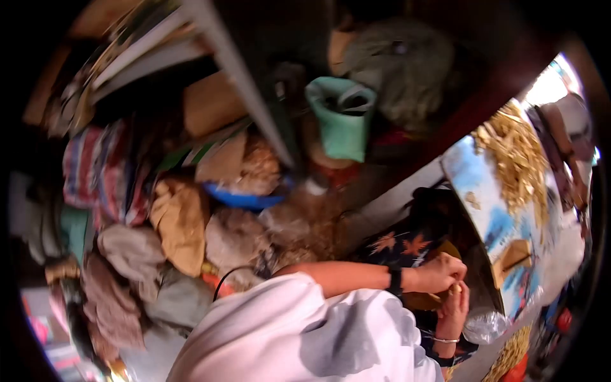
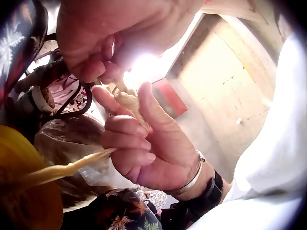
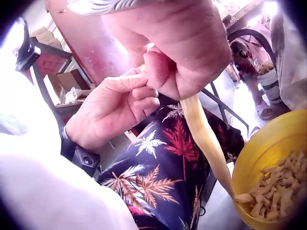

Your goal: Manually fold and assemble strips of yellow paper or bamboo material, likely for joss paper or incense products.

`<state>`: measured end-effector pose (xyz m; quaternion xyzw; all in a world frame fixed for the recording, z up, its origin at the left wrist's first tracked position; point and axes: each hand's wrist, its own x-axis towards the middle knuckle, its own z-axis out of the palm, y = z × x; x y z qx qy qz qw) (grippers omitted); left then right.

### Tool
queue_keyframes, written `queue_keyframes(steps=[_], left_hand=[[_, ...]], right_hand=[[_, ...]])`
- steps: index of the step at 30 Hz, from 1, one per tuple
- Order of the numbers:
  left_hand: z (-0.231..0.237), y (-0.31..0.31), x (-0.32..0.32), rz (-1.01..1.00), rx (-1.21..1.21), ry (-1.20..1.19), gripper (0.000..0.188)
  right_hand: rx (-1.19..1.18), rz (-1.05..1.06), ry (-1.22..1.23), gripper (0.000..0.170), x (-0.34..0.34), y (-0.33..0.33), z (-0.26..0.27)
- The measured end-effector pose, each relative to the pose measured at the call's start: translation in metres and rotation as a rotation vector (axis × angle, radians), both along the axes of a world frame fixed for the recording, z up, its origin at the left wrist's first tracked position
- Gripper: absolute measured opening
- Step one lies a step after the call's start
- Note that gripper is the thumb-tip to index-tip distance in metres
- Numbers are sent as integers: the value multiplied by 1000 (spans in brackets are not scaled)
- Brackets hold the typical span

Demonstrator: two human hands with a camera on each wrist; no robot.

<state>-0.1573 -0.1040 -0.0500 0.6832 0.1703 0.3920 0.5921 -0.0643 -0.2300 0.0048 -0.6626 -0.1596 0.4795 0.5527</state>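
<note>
Blue-and-white table [image 1: 461, 167]: golden strips [image 1: 517, 167] heaped along far edge. Cloth bundles [image 1: 178, 223] opposite. My right hand [image 1: 452, 313] grips a smooth, pale strip [image 3: 206, 139] reaching the yellow bucket [image 3: 256, 148]; my left hand [image 1: 436, 274] pinches its upper end.

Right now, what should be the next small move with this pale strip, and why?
Probably, the left hand should pinch off a short end while the right hand holds the pale strip: both hands' fingertips are at its upper end, and the yellow bowl holds short pale pieces.
</note>
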Motion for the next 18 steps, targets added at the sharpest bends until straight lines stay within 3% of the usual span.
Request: queue_keyframes(steps=[1, 2, 3, 6, 8, 10, 12, 16, 18], left_hand=[[7, 6, -6, -59, -100, 50, 2], [13, 12, -12, -124, -195, 112, 5], [12, 18, -11, -121, -306, 29, 10], [6, 26, -14, -310, -631, -90, 26], [-1, 29, -15, -502, -712, -62, 32], [2, 29, -18, -583, -789, -50, 45], [6, 29, -22, -603, -755, 64, 59], [8, 17, -11, -568, -687, 114, 45], [12, 14, -7, -541, -641, 176, 37]], right_hand=[[-40, 126, 9, 16, 3, 1, -4], [-66, 111, 42, 16, 3, 5, -3], [-54, 156, 32, 16, 7, 9, -3], [-47, -45, 18, 30, -8, 34, 14], [143, 61, 62, 34, 3, 39, 14], [94, 26, -27, 30, 3, 40, 22], [170, 30, -66, 28, 8, 32, 2], [203, 19, -282, 24, 16, 21, -3], [125, 15, -606, 21, 20, 12, 2]])
